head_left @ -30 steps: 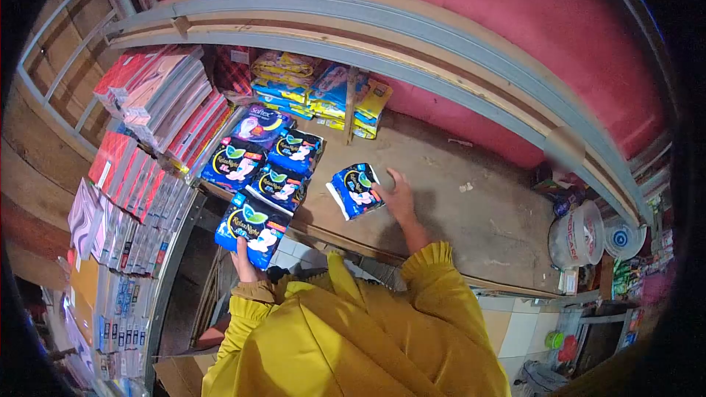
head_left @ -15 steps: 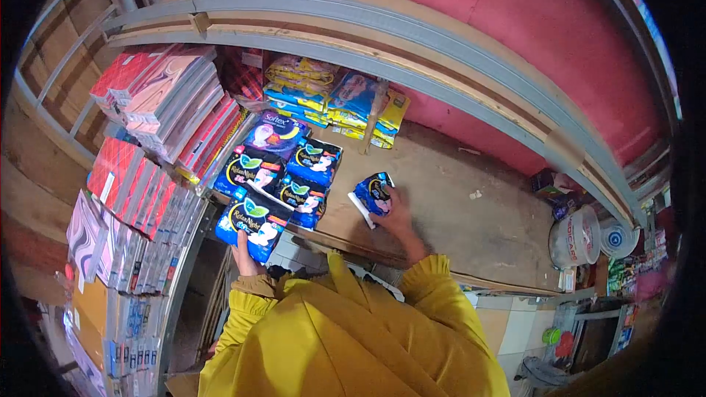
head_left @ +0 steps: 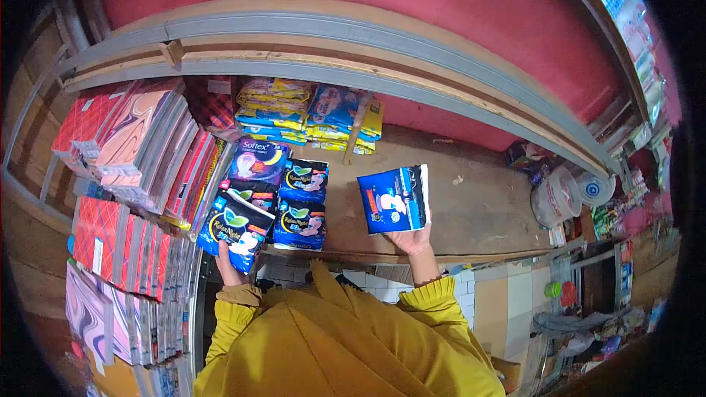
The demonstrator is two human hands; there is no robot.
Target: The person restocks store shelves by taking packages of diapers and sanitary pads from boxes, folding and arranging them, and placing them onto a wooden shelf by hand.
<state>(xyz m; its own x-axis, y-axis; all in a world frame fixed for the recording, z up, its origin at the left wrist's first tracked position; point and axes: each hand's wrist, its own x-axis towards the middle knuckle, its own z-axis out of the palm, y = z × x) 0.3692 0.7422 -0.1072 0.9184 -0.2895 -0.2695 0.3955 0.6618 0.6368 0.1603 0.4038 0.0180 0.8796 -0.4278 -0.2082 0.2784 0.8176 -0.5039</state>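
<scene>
My left hand [head_left: 229,266] grips the lower edge of a blue and black RelaxNight pack [head_left: 234,232], held in front of the shelf at its left part. A second blue pack [head_left: 394,200] is in my right hand [head_left: 413,241], raised over the board, its printing turned sideways. My right fingers are mostly hidden behind it. On the shelf beside the left pack lie two RelaxNight packs [head_left: 301,225] [head_left: 304,181], one behind the other, and a purple Softex pack [head_left: 259,162]. Another dark pack [head_left: 254,197] is partly covered by the one in my left hand.
Stacked books [head_left: 140,147] fill the left side. Yellow and blue packs [head_left: 309,114] stand at the back by a wooden post [head_left: 356,129]. A metal shelf beam [head_left: 353,37] crosses above. At the right are a clear plastic tub [head_left: 557,197] and small goods.
My right hand has closed on the pack that lay on the board, lifted it and turned it round. The left pack stays in my left hand. The view has shifted.
</scene>
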